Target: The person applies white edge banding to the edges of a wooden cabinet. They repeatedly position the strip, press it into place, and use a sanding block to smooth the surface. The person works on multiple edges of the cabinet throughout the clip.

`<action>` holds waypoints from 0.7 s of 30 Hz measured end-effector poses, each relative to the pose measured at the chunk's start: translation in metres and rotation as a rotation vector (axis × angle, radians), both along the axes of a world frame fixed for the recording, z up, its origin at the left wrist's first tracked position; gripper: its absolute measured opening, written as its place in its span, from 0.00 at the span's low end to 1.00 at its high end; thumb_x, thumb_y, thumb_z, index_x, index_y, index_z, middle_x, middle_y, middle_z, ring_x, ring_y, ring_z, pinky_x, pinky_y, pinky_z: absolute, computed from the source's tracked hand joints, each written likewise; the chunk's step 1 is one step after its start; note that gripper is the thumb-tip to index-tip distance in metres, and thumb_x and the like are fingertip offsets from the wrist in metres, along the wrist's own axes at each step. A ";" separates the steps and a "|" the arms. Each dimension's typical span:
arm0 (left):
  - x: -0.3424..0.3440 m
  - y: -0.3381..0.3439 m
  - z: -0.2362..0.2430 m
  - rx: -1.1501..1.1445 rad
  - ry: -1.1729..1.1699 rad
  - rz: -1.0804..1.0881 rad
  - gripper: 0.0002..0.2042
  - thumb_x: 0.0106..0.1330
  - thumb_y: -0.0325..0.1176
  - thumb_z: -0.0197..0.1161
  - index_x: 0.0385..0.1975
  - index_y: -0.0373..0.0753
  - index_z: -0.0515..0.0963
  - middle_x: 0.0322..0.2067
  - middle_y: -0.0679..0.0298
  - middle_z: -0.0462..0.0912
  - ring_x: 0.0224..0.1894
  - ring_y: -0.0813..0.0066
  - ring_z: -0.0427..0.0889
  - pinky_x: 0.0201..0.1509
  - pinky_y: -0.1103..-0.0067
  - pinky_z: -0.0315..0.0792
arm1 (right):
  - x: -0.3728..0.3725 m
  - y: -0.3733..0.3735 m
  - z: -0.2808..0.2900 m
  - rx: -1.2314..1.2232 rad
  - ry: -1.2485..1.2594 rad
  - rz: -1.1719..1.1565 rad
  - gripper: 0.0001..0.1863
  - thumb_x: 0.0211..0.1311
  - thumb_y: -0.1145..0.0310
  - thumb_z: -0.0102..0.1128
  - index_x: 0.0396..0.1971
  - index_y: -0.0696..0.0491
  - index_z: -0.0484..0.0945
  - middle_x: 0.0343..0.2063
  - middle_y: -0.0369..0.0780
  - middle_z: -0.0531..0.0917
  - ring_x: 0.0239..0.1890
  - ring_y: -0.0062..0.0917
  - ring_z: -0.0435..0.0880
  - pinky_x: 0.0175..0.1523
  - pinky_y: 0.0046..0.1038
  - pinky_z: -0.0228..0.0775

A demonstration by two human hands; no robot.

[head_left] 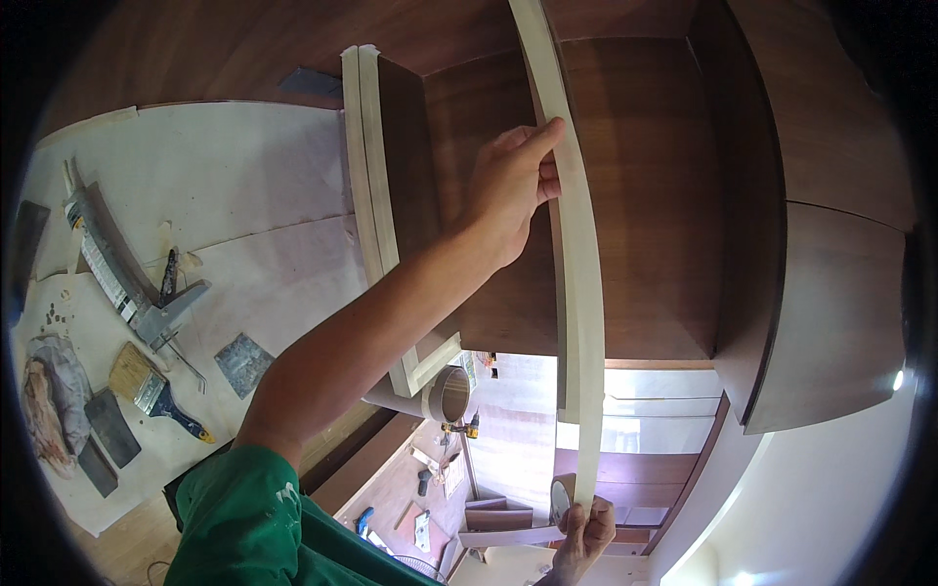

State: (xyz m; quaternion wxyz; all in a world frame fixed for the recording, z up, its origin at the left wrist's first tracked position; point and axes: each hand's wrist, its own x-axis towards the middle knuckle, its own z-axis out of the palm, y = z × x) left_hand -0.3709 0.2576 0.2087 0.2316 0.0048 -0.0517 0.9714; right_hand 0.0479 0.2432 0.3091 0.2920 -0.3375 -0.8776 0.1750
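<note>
On the left of the frame, the covered tabletop [283, 166] carries a caulking gun [122, 278] and a paintbrush [151, 386]. At upper centre, the left hand's [510, 190] grip pinches the edge of a brown cabinet [635, 195] bearing a pale tape strip [586, 293], thumb or forefinger in front and fingers behind. At lower right of centre, the right hand's [586, 532] grip pinches the strip's lower end beside the tape roll [561, 500]; uneven pull there could, in judgement, skew, wrinkle or tear it.

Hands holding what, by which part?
Right hand: tape roll, where the pale strip leaves it. Left hand: thumb against that strip; hold can't be told.
</note>
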 end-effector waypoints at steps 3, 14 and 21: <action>-0.001 0.004 -0.006 -0.033 0.055 -0.040 0.16 0.74 0.47 0.63 0.38 0.38 0.77 0.31 0.63 0.82 0.34 0.74 0.84 0.42 0.75 0.77 | 0.004 0.000 -0.001 0.010 0.004 -0.018 0.09 0.71 0.69 0.66 0.43 0.59 0.80 0.26 0.30 0.77 0.27 0.12 0.69 0.31 0.17 0.58; -0.055 0.011 -0.025 -0.333 0.120 0.042 0.22 0.74 0.56 0.60 0.44 0.39 0.75 0.35 0.63 0.81 0.38 0.73 0.83 0.46 0.73 0.78 | -0.003 0.011 -0.007 -0.037 -0.025 -0.028 0.09 0.74 0.69 0.62 0.46 0.58 0.81 0.23 0.27 0.72 0.24 0.10 0.65 0.29 0.17 0.54; -0.090 0.011 -0.014 -0.190 0.010 0.176 0.16 0.73 0.41 0.65 0.42 0.31 0.78 0.36 0.59 0.85 0.36 0.72 0.85 0.45 0.72 0.82 | 0.005 0.024 -0.012 0.005 -0.045 -0.039 0.09 0.74 0.67 0.62 0.35 0.56 0.75 0.18 0.31 0.73 0.20 0.10 0.66 0.26 0.17 0.55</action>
